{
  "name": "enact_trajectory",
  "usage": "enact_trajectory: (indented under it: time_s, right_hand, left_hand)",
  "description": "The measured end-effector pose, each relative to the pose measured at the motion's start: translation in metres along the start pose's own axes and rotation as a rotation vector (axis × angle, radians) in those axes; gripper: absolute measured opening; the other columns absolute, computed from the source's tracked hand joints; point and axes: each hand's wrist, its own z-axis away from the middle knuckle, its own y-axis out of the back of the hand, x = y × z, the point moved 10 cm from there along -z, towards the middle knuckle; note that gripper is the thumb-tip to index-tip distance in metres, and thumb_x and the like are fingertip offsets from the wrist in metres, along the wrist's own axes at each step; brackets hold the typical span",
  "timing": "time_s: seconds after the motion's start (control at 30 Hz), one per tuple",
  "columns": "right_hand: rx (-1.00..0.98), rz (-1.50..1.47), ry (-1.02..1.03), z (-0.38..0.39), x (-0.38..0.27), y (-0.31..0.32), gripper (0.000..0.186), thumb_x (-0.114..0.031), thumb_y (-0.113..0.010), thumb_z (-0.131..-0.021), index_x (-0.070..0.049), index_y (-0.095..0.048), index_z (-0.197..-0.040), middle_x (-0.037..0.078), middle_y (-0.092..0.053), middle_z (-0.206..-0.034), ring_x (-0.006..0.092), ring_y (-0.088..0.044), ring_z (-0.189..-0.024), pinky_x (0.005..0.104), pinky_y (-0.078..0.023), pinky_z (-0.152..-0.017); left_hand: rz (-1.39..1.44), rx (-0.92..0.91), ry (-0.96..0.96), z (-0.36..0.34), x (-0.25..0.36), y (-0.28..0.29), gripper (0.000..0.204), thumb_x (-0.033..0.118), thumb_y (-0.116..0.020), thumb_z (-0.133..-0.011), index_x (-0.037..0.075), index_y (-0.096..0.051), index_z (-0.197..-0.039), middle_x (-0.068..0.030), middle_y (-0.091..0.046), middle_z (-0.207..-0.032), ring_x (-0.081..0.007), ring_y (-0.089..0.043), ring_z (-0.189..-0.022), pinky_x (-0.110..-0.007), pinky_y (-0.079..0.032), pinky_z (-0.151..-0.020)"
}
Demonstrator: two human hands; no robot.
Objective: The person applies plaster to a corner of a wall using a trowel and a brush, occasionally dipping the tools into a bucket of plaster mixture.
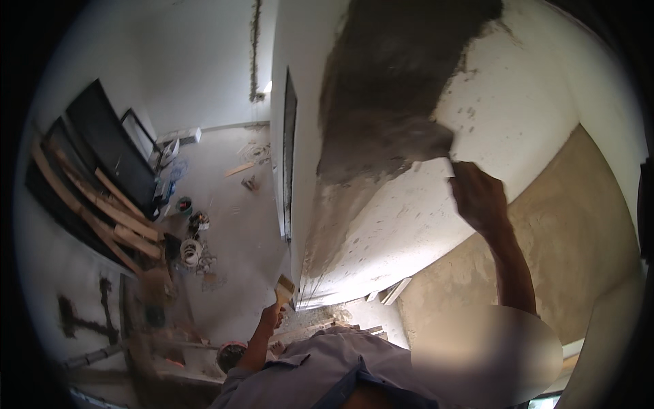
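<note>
My right hand (480, 194) is closed round the handle of a trowel (441, 142), raised against the white wall (402, 218). The trowel's dark flat blade lies at the lower right edge of a wide patch of wet dark mortar (381, 88), and its outline blends into the patch. Below the patch, a thinner brownish smear (334, 218) runs down beside the wall's corner. Lower down on the left, my left hand (271, 317) grips a flat paintbrush (285, 290) by its pale handle, bristles upward, apart from the wall.
Wooden planks (102, 204) and dark panels (109, 129) lean at the left. A white bucket (191, 252), a green bucket (184, 204) and loose scraps stand on the floor (235, 225). A narrow recessed slot (289, 150) runs along the wall's near end. Brown plaster (518, 238) covers the adjoining surface at right.
</note>
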Motion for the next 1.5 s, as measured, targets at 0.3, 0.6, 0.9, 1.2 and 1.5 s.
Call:
enact_trajectory:
  time_s: [0.3,0.6,0.9,1.2,1.5]
  right_hand:
    - [0.076,-0.177,-0.085,-0.094,0.076,0.037,0.018,-0.023,-0.051,-0.098,-0.006,-0.053,-0.095,0.016,-0.059,-0.067,0.035,-0.061,-0.058,0.043,-0.049,-0.051]
    - [0.073,-0.259,-0.321,-0.064,0.06,0.075,0.016,-0.018,-0.044,-0.099,-0.004,-0.049,-0.092,0.024,-0.056,-0.067,0.0453,-0.058,-0.065,0.0511,-0.043,-0.058]
    - [0.16,-0.195,-0.19,-0.147,0.062,0.121,0.016,-0.016,-0.045,-0.099,-0.002,-0.052,-0.096,0.023,-0.059,-0.07,0.0426,-0.06,-0.067,0.0483,-0.044,-0.057]
    - [0.098,-0.15,-0.248,-0.146,0.077,0.114,0.025,-0.02,-0.037,-0.101,-0.001,-0.052,-0.099,0.027,-0.06,-0.088,0.0458,-0.057,-0.084,0.0481,-0.044,-0.068]
    - [0.152,-0.16,-0.525,-0.022,0.116,0.087,0.034,-0.03,-0.036,-0.104,-0.004,-0.051,-0.088,0.012,-0.045,-0.056,0.021,-0.05,-0.048,0.0367,-0.039,-0.049]
  left_hand:
    - [-0.088,0.101,0.038,0.001,-0.048,0.075,0.039,0.041,-0.048,-0.093,0.004,-0.059,-0.085,0.0015,-0.044,-0.055,-0.0116,-0.039,-0.041,-0.029,-0.031,-0.039]
    - [-0.016,0.186,0.11,-0.001,-0.071,0.124,0.038,0.036,-0.044,-0.093,0.002,-0.059,-0.084,-0.0022,-0.046,-0.058,-0.0137,-0.04,-0.044,-0.032,-0.033,-0.043]
    - [0.038,0.204,-0.021,-0.011,-0.01,0.097,0.036,0.035,-0.042,-0.094,0.002,-0.057,-0.088,-0.0015,-0.043,-0.059,-0.0128,-0.037,-0.045,-0.031,-0.03,-0.043]
    - [0.049,0.139,0.072,-0.001,-0.033,0.076,0.038,0.036,-0.039,-0.098,0.003,-0.055,-0.088,0.0004,-0.039,-0.058,-0.0123,-0.034,-0.045,-0.03,-0.027,-0.044]
    - [-0.049,0.21,0.053,0.006,-0.003,0.088,0.034,0.034,-0.042,-0.094,0.003,-0.056,-0.086,0.0003,-0.043,-0.059,-0.0118,-0.037,-0.047,-0.03,-0.03,-0.044]
